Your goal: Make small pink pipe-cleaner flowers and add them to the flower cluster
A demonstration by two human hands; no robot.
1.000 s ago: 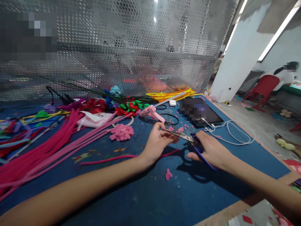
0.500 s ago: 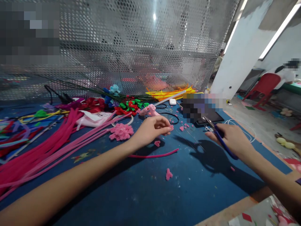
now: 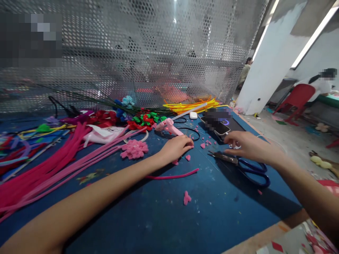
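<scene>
**Bare arms, bare hands**

From my feed I see only two forearms and two hands. The left arm (image 3: 92,197) comes in long from the lower left corner, bare along its whole visible length: no sleeve, no watch, no band. The left hand (image 3: 176,148) wears no glove, and I can make out no ring on it. The right arm (image 3: 304,192) enters from the lower right, likewise uncovered up to the frame edge. The right hand (image 3: 250,146) is ungloved too; something pale and ring-like sits near its fingers (image 3: 233,143), but the view is too soft for me to tell whether it is worn. Nails look short and unpainted.
</scene>
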